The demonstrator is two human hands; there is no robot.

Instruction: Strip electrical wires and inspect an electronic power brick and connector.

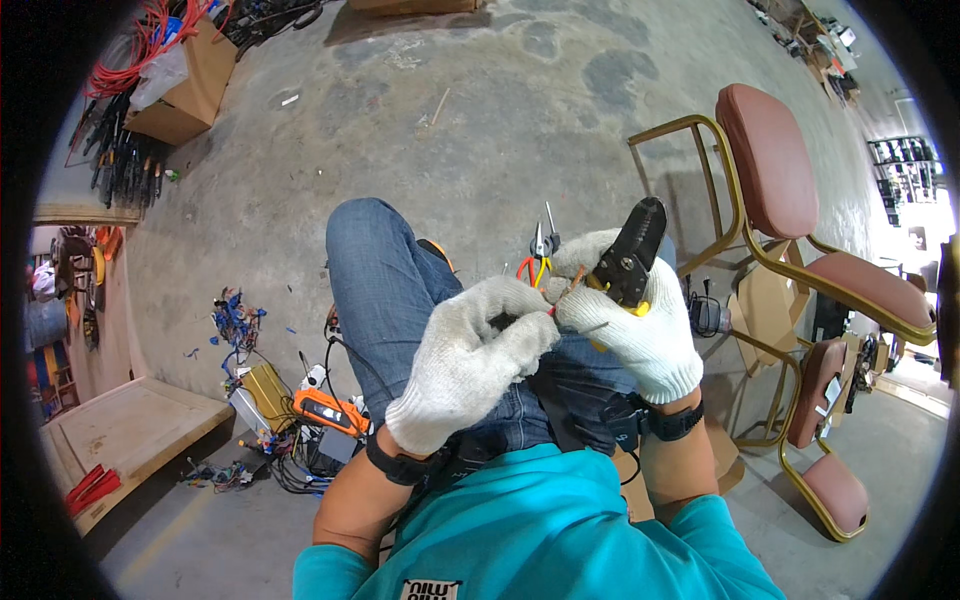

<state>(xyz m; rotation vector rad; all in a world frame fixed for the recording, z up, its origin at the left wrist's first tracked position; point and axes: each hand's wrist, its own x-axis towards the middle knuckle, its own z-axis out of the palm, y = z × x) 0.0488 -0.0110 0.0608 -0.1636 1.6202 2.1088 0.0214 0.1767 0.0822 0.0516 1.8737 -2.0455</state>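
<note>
Wire (572, 283), thin and reddish, sits pinched between both gloved hands over the lap. Head view: left hand (470, 360) closed around its lower run; right hand (630, 325) clasps black wire strippers (632, 262) just above the pinch. Stripping seems underway; next likely needs seating the end in the tool's notch.

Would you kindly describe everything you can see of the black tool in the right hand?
The wire stripper is a flat black tool, apparently metal, with yellow on its handle showing at the palm. The gloved right hand grips its lower part; the head points up and slightly right, above the lap. A thin reddish wire meets it near the fingers; whether its jaws are open cannot be told.
</note>
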